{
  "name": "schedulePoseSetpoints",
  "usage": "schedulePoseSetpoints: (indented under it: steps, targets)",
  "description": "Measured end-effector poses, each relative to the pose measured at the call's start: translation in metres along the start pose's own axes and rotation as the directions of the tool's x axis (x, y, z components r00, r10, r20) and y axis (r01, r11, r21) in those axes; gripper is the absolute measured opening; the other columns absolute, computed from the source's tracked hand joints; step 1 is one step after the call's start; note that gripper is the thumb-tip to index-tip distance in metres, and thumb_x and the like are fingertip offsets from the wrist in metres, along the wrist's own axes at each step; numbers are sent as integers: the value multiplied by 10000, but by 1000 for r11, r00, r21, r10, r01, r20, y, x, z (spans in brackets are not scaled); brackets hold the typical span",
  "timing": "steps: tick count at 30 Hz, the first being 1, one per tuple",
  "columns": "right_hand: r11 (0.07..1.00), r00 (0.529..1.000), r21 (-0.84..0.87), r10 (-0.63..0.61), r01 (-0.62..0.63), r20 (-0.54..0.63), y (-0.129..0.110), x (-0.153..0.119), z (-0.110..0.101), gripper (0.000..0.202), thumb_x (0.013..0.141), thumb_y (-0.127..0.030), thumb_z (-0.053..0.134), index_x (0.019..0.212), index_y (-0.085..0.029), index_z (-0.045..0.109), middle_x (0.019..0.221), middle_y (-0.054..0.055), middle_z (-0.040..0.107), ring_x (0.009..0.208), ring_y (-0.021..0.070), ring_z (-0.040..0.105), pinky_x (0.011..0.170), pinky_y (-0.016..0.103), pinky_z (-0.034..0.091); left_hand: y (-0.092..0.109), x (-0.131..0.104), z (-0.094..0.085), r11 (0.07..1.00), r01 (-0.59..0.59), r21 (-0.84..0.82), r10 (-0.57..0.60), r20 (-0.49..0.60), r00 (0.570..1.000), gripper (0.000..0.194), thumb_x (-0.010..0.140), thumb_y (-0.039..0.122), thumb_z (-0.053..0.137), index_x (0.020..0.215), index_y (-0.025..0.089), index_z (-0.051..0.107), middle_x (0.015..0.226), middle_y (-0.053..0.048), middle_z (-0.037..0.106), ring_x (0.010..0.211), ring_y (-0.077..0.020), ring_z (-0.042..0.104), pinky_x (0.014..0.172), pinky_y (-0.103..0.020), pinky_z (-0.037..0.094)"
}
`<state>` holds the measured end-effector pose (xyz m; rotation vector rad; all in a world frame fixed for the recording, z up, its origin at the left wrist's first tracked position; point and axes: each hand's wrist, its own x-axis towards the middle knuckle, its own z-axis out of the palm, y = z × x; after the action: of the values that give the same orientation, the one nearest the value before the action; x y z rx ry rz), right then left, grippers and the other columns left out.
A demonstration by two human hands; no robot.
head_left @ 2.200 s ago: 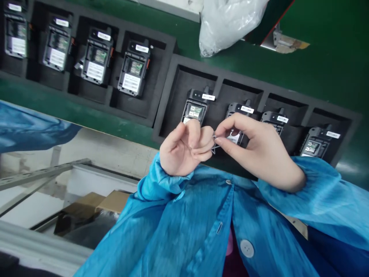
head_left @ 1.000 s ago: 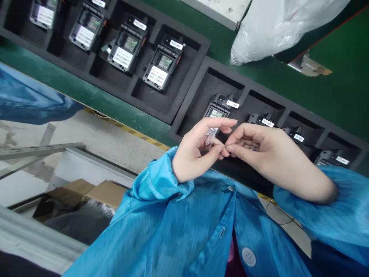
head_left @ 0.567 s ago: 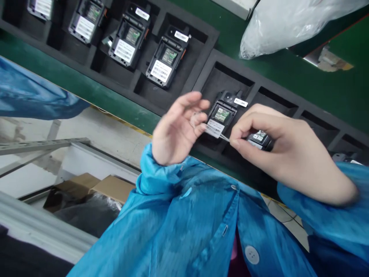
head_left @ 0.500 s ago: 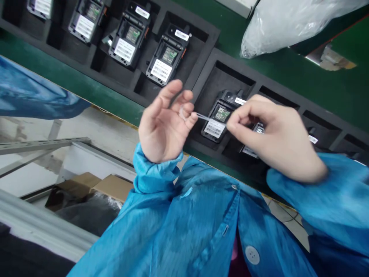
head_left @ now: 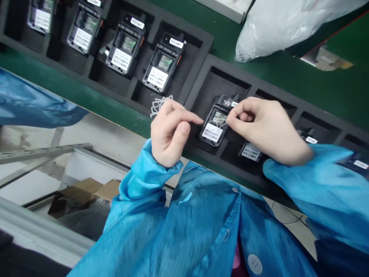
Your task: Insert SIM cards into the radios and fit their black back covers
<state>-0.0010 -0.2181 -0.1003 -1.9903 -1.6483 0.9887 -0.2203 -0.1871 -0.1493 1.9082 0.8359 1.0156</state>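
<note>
My left hand [head_left: 170,132] is turned palm down, its index finger stretched toward the handheld device [head_left: 211,132] in the foam tray. Its thumb stands apart, and the other fingers are partly hidden. Thin white loops [head_left: 160,104] show just beyond its knuckles; I cannot tell whether they lie on the tray or hang from the hand. My right hand [head_left: 259,125] pinches a thin white cord [head_left: 220,124] between thumb and index finger, over that device. The device has an uncovered bay with a green circuit board and a white barcode label.
Several similar devices [head_left: 157,77] sit in the compartments of the black foam trays [head_left: 198,69]. The trays rest on a green table [head_left: 225,38]. A clear plastic bag [head_left: 268,30] lies at the back. Cardboard boxes [head_left: 83,188] and a metal frame [head_left: 46,154] are below at left.
My left hand has turned from palm up with spread fingers to palm down with its index finger pointing. The cord, stretched between both hands before, now hangs slack from my right hand.
</note>
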Motion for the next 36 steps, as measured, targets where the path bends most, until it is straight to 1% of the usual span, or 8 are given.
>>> schedulePoseSetpoints:
  steps: [2,5,8,15,23,27,32,36]
  targets:
    - [993,998,-116,-1,-7,-64,14,9,10,95,758,-209,621,669,-177,631,673,8,551,597,115,442,633,314,351,-11,-1,1,975,-140,175,138,24,990,298,951,345,462,1014,206,718,845,-57,466,788,-165,474,701,-388,411]
    - [976,992,-214,-55,30,-112,28,16,18,71,768,-205,620,708,-177,647,712,23,577,625,128,457,664,327,357,-29,0,5,880,-372,296,324,200,925,323,916,338,496,1129,216,706,826,-66,449,748,-186,441,652,-383,389]
    - [966,987,-250,-104,70,-124,31,17,17,57,794,-206,614,760,-187,656,750,31,585,685,159,500,693,336,388,-38,0,7,793,-495,356,394,319,862,427,891,391,538,1275,233,640,840,-77,455,738,-202,414,662,-388,383]
    - [925,988,-356,-150,133,-22,25,18,9,90,832,-207,557,781,-185,628,813,44,612,751,188,557,734,354,413,-28,0,11,772,-369,518,147,419,896,491,892,444,509,1311,204,598,951,-110,492,863,-269,518,795,-473,422]
    - [920,986,-371,-77,128,149,14,26,-2,122,825,-254,537,721,-211,584,725,26,620,627,185,486,657,368,328,-30,0,12,793,-336,508,102,432,896,455,906,481,469,1247,216,613,969,-100,487,922,-291,536,844,-497,414]
    - [882,981,-436,-123,178,152,14,28,-3,107,818,-228,500,720,-210,536,789,55,613,631,187,437,632,358,286,-29,1,14,842,-269,468,48,433,900,506,903,541,472,1266,213,601,1009,-115,504,1001,-326,528,920,-532,371]
    - [911,977,-385,-76,149,197,16,27,-9,177,836,-328,531,689,-232,553,664,26,595,579,166,432,585,336,280,-26,4,17,897,-164,410,-12,393,919,521,857,607,527,1194,227,642,964,-102,513,1003,-340,533,955,-573,348]
    - [914,973,-375,-76,156,220,19,27,-10,202,842,-372,537,688,-244,563,633,23,592,559,171,431,572,335,287,-25,6,19,911,-153,382,-15,402,916,487,854,600,532,1157,241,661,956,-101,507,989,-348,537,950,-606,338]
